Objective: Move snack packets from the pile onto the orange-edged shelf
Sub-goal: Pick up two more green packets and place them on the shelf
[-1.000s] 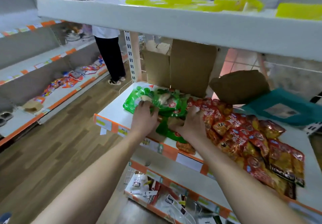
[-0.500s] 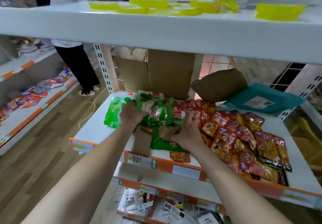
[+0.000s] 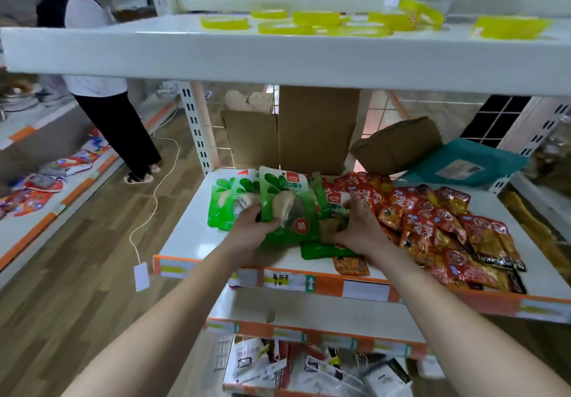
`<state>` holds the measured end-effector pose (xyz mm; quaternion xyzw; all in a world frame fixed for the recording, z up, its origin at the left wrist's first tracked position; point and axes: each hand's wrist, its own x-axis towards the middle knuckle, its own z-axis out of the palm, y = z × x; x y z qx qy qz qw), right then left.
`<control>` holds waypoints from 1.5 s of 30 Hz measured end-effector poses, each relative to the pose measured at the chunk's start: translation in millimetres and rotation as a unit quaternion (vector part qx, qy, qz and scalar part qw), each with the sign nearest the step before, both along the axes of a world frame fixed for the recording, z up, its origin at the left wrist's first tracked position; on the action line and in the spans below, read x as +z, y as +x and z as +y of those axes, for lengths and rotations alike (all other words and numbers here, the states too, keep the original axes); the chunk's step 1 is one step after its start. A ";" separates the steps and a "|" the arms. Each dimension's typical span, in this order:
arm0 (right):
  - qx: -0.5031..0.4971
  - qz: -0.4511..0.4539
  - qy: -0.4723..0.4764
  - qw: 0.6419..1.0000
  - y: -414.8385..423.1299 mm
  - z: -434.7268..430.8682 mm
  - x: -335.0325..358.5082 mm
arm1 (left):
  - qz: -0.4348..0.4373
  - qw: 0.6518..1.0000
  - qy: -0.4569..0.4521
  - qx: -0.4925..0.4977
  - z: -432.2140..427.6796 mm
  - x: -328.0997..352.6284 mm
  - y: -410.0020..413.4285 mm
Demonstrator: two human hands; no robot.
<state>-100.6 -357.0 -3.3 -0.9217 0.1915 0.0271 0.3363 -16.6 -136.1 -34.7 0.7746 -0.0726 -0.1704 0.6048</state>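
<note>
Green snack packets [image 3: 287,208] gripped by left hand [image 3: 251,227] and right hand [image 3: 358,226].

Moderately bright, even indoor light with soft shadows. The white top shelf [image 3: 278,57] looks washed out; the space beneath it is dimmer. Small glints show on the glossy packets [image 3: 432,226], and a faint sheen lies near the left edge of the orange-edged shelf [image 3: 191,239]. Wide-angle distortion bends lines near the frame edges. Everything is slightly soft, blurriest along the bottom.
</note>
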 end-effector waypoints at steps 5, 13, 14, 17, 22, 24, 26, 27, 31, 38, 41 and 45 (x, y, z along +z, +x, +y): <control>-0.026 0.038 -0.061 0.997 7.8 18.1 9.6 | -0.044 0.998 -0.019 -0.049 9.9 -7.0 -11.3; -0.143 0.054 -0.139 0.978 -0.5 31.5 18.5 | -0.097 0.989 -0.019 -0.110 13.2 -5.1 -10.7; -0.154 0.057 -0.146 0.976 -2.5 29.7 20.8 | -0.099 0.988 -0.024 -0.114 13.6 -5.6 -10.3; -0.180 0.079 -0.129 0.972 -7.4 23.7 27.1 | -0.111 0.985 -0.018 -0.129 13.2 -4.7 -9.7; -0.193 0.117 -0.105 0.969 -12.1 15.9 27.1 | -0.115 0.985 -0.012 -0.130 14.2 -5.2 -8.7; -0.197 0.140 -0.115 0.963 -15.0 14.5 28.6 | -0.122 0.983 -0.009 -0.134 14.6 -4.7 -9.7; -0.199 0.152 -0.122 0.960 -17.6 11.8 28.5 | -0.130 0.982 -0.009 -0.138 15.6 -3.5 -10.9; -0.191 0.162 -0.134 0.959 -19.3 11.0 27.6 | -0.131 0.981 -0.008 -0.142 16.4 -2.1 -12.1; -0.169 0.190 -0.154 0.955 -28.8 9.8 22.1 | -0.124 0.982 0.016 -0.142 18.0 -4.2 -12.3; -0.247 0.075 -0.049 0.965 -36.8 12.2 18.2 | -0.108 0.983 0.008 -0.151 15.3 -2.8 -10.6; -0.252 0.012 0.027 0.967 -40.0 14.9 20.4 | -0.092 0.984 -0.003 -0.152 14.8 -2.6 -10.8; -0.222 -0.045 0.110 0.968 -44.2 21.0 20.2 | -0.083 0.984 -0.033 -0.151 14.5 -3.2 -9.8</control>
